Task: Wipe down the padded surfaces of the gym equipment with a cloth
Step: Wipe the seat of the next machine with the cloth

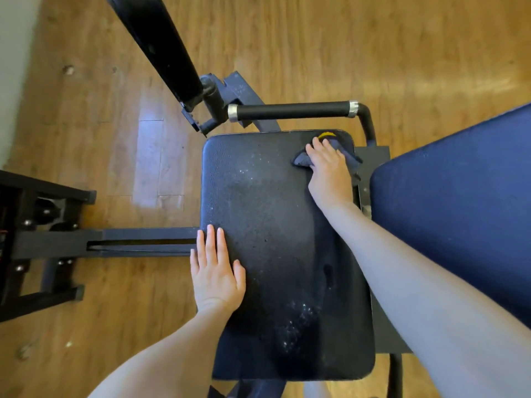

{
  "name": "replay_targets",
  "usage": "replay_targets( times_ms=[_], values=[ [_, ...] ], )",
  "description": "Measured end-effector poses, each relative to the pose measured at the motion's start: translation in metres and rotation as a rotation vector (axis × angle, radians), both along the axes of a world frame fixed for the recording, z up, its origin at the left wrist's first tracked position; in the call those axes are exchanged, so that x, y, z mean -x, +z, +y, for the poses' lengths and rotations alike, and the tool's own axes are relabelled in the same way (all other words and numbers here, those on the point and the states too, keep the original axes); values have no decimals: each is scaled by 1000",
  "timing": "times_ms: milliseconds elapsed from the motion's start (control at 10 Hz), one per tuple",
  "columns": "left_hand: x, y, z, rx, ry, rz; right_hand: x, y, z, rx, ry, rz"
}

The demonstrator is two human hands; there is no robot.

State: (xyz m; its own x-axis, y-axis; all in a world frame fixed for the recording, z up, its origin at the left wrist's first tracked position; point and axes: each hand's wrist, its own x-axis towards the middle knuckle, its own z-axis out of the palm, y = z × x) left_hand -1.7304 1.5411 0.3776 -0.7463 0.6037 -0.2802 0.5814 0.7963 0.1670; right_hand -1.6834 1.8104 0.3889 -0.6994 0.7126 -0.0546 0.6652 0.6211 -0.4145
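Flat and holding nothing, left hand (216, 273) rests palm-down w/ straight fingers on the left edge of the black seat pad (275, 248); its little finger hangs just past the pad's edge, over the frame below. Far left: dark metal frame (43, 239) w/ bolts, standing on the wood-look floor (115, 168); a horizontal bar (143, 242) runs from it to the pad's left side, right by the left fingertips. Upper left, a long black pad or arm (158, 44) slants down to a pivot joint — blurry, can't tell more. Seat pad fills the centre; textured black vinyl, pale specks top left and near the bottom, a duller sheen band through the middle. Behind the pad's far edge, a black foam-grip handle (293, 110) w/ silver collars at both ends lies crosswise; bends down at its right end. Right hand (327, 165) presses a dark blue cloth (349, 156) onto the pad's far right corner; fingers spread over it, thumb on the left side; cloth bunched under the palm, sticking out both sides, yellow bit showing at its top edge. Far right — blue padded backrest (459, 202), just beside the seat pad, w/ a strip of frame between them.
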Motion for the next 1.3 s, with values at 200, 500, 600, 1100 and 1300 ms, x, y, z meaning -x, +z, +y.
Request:
replay_targets(
  times_ms=[200, 500, 600, 1100, 1300],
  values=[
    [0, 2, 1, -1, 5, -14, -43, -7, -53, -62, -28, 56],
    [-2, 1, -2, -26, -15, -15, -111, -12, -126, -150, -29, 15],
    [-4, 2, -4, -51, -23, -10, -131, -9, -157, -138, -57, -5],
    [-5, 2, -5, -155, 0, -10, -190, -10, -290, -116, -196, -67],
    [-5, 2, -4, -158, 1, -15, -203, -6, -315, -6, -89, -25]
  ],
)
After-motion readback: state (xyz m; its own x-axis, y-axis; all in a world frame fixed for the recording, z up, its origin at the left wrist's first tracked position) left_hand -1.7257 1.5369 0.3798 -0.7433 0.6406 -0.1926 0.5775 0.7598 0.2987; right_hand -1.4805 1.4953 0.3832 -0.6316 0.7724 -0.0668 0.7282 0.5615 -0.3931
